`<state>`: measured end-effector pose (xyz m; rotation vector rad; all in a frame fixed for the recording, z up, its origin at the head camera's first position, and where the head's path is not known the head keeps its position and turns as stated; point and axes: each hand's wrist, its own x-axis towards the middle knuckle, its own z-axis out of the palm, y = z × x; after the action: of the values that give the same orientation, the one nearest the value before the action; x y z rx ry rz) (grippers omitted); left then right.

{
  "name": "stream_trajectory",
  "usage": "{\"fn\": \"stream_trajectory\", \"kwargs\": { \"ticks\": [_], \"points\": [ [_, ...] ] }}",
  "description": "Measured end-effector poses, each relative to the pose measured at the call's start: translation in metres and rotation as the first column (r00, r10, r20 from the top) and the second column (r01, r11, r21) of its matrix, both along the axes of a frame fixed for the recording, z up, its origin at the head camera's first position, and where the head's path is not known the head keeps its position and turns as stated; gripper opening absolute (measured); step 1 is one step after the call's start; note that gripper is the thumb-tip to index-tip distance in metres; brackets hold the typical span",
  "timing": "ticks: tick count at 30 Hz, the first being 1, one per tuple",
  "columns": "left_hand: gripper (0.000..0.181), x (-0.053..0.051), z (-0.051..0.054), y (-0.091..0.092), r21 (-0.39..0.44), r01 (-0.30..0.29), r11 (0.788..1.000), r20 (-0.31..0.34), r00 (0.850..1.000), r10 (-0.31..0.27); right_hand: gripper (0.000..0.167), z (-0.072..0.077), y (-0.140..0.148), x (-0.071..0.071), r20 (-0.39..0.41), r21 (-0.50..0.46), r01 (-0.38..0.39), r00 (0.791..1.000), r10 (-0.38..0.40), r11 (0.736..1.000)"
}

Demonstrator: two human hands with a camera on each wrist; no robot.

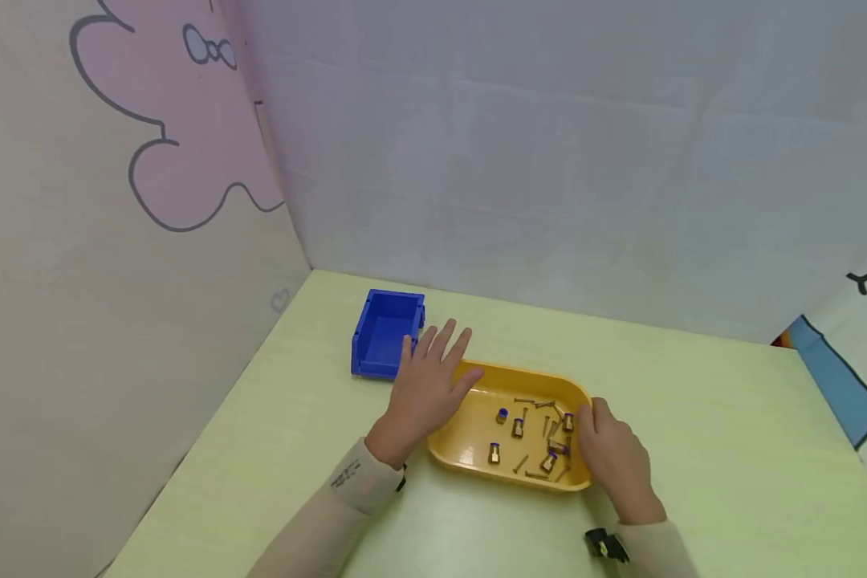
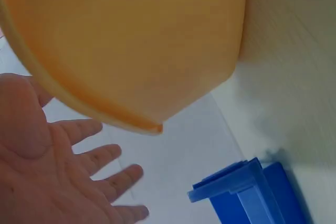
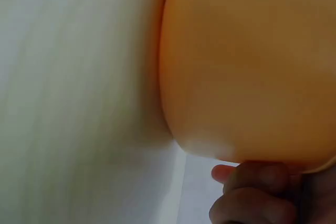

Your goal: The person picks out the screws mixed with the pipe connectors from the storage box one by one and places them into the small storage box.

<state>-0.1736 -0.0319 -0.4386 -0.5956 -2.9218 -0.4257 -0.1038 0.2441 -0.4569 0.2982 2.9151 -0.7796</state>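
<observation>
A yellow tray (image 1: 466, 445) lies on the table, holding several brass fittings with blue collars (image 1: 518, 429) and several thin screws (image 1: 522, 463), mostly toward its right end. My right hand (image 1: 617, 457) grips the tray's right rim, thumb on the upper side; in the right wrist view its curled fingers (image 3: 257, 198) show beneath the rim. Over the tray's left end is my left hand (image 1: 422, 393), fingers spread and straight. In the left wrist view its palm (image 2: 31, 156) appears beside the tray's outer wall (image 2: 131, 35), with the fingers not curled round it.
A blue bin (image 1: 386, 333) stands just behind and left of the tray, near the left hand's fingertips. The pale table (image 1: 715, 449) meets a white cloth wall (image 1: 549, 160) at the back and a patterned panel (image 1: 116, 321) at the left.
</observation>
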Motion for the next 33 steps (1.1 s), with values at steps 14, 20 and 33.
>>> {"fn": "stream_trajectory", "kwargs": {
  "ticks": [14,20,33],
  "points": [
    [0.056,-0.013,0.014,0.020,0.434,0.318,0.843,0.169,0.890,-0.423,0.045,-0.002,-0.002,-0.002,-0.082,0.091,-0.016,0.996,0.024,0.996],
    [0.057,-0.024,0.034,0.039,0.427,0.388,0.817,0.168,0.854,-0.493,0.048,-0.002,-0.002,-0.001,-0.076,0.115,-0.001,0.997,0.009,0.993],
    [0.055,-0.025,0.063,0.047,0.474,0.479,0.739,0.197,0.760,-0.619,0.049,0.001,-0.002,0.000,-0.072,0.139,0.011,0.997,-0.001,0.990]
  ]
}}
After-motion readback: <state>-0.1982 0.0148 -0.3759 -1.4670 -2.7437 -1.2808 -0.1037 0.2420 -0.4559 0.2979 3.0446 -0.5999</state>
